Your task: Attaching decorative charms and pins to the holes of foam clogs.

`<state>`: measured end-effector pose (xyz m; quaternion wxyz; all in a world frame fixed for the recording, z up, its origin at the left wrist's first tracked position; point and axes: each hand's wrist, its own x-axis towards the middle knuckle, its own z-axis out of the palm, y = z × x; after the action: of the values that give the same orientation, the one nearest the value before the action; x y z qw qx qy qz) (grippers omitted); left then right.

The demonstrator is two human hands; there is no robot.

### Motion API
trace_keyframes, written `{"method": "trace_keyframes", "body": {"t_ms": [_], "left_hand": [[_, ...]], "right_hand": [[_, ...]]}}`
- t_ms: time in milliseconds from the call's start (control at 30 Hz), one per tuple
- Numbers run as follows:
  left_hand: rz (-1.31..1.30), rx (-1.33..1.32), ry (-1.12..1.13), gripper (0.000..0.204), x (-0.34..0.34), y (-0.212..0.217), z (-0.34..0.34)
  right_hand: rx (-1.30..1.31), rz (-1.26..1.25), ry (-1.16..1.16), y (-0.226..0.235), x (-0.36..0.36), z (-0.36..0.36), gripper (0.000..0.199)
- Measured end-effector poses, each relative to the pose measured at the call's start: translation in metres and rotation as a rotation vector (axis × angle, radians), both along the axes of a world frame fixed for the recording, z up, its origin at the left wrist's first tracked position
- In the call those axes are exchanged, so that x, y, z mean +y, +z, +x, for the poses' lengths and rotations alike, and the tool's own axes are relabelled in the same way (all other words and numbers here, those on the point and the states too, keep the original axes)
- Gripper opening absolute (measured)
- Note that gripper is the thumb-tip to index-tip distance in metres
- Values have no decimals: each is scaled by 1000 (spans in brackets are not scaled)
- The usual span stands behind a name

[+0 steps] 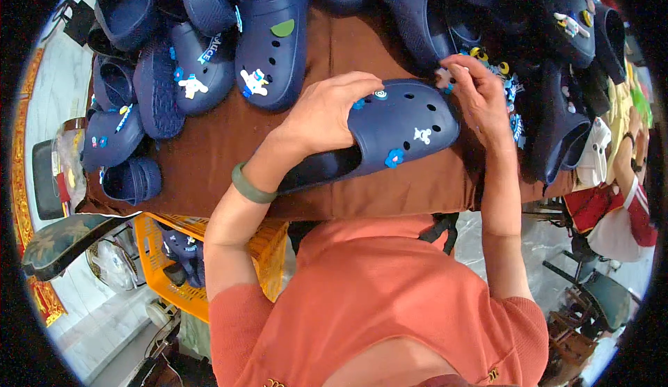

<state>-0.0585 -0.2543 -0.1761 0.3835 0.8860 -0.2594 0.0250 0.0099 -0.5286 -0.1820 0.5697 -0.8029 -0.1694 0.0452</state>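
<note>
Clog hemmed by shoe piles.

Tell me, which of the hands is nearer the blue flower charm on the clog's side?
Left. The left hand grips the clog just left of the flower charm; the right hand works at its far toe edge.
</note>
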Motion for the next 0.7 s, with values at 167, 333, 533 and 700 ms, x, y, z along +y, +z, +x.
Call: {"method": "trace_keyframes", "body": {"t_ms": [167, 333, 533, 700], "left_hand": [[-7, -10, -11, 56, 1, -3, 1], [7, -26, -6, 55, 1, -3, 1], [3, -5, 10, 52, 0, -4, 4], [4, -18, 27, 52, 0, -5, 4]], "right_hand": [[-189, -450, -35, 20, -19, 4, 24], [-499, -355, 571, 33, -12, -1, 65], [-370, -401, 767, 18, 9, -6, 86], [-427, -400, 737, 14, 8, -7, 57]]}}
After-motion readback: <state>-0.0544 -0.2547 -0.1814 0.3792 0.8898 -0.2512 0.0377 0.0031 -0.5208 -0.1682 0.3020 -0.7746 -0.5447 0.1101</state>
